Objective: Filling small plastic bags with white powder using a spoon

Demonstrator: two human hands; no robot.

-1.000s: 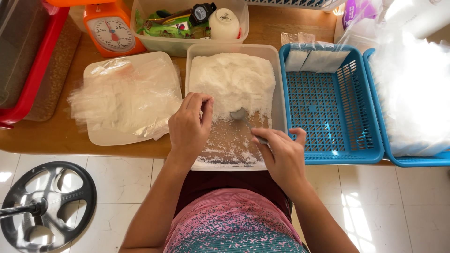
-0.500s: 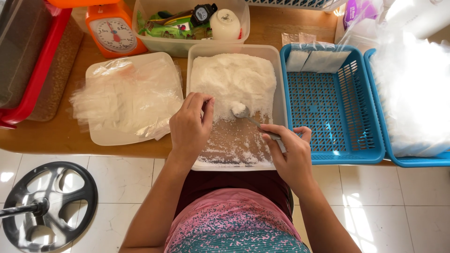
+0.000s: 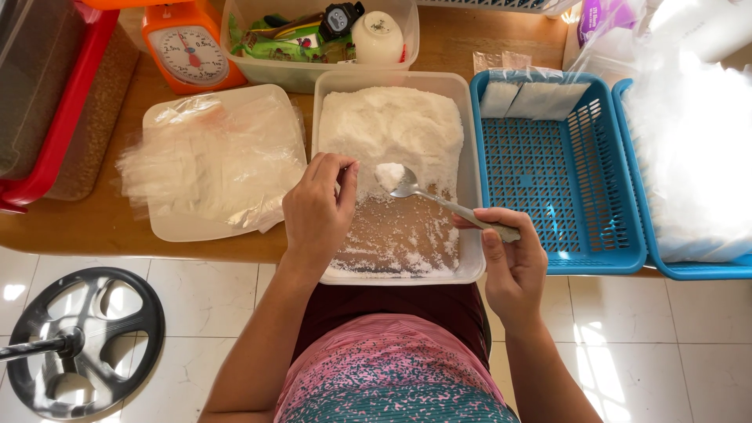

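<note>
My right hand (image 3: 513,262) grips the handle of a metal spoon (image 3: 407,186). The spoon is raised over a clear plastic tub (image 3: 468,235) and carries a heap of white grainy powder (image 3: 389,174). More of the same powder (image 3: 392,125) fills the far half of the tub, while only scattered grains cover the near half. My left hand (image 3: 316,211) hovers over the tub's left edge, just left of the spoon bowl. Its fingers are curled shut on what looks like a small clear bag, mostly hidden.
A white tray (image 3: 168,227) of clear bags lies at the left. An orange scale (image 3: 186,51) and a bin of odds and ends (image 3: 313,74) stand at the back. A blue basket (image 3: 560,188) with two filled packets (image 3: 525,98) is at the right, then another basket of packets (image 3: 689,157).
My right hand drew back to the right and lifted the spoon out of the powder with a heap on it, bringing the bowl closer to my left hand. The left hand stayed put.
</note>
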